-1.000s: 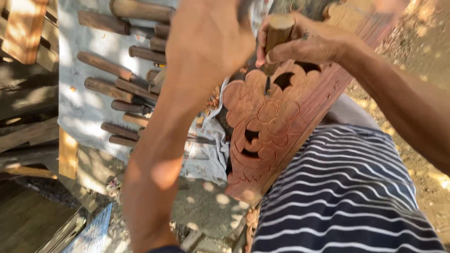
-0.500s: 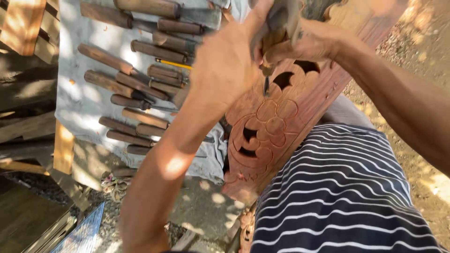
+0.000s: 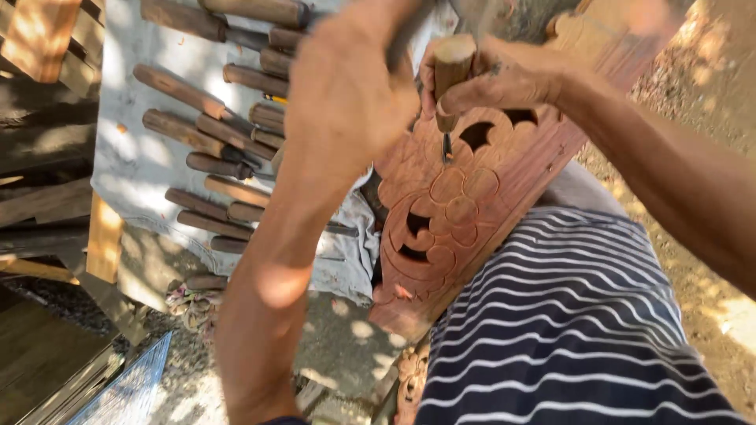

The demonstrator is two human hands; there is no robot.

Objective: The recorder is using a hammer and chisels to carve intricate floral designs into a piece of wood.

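A reddish wooden panel (image 3: 465, 228) carved with flowers and cut-out holes leans across my lap. My right hand (image 3: 504, 79) is shut on a chisel with a pale wooden handle (image 3: 452, 67). It stands upright, with its dark blade (image 3: 446, 147) touching the carving beside a cut-out. My left hand (image 3: 346, 94) hovers just left of the chisel, fingers closed round a dark mallet handle (image 3: 409, 31). The mallet's head is blurred at the top edge.
Several wooden-handled chisels (image 3: 209, 130) lie in rows on a grey cloth (image 3: 142, 173) at the left. Planks (image 3: 39, 47) lie beyond it. My striped shirt (image 3: 567, 330) fills the lower right, with sandy ground (image 3: 709, 134) at the far right.
My left hand swung the mallet in over the chisel's top half a second ago and has drawn back to the left. The right hand and chisel have stayed on the same spot.
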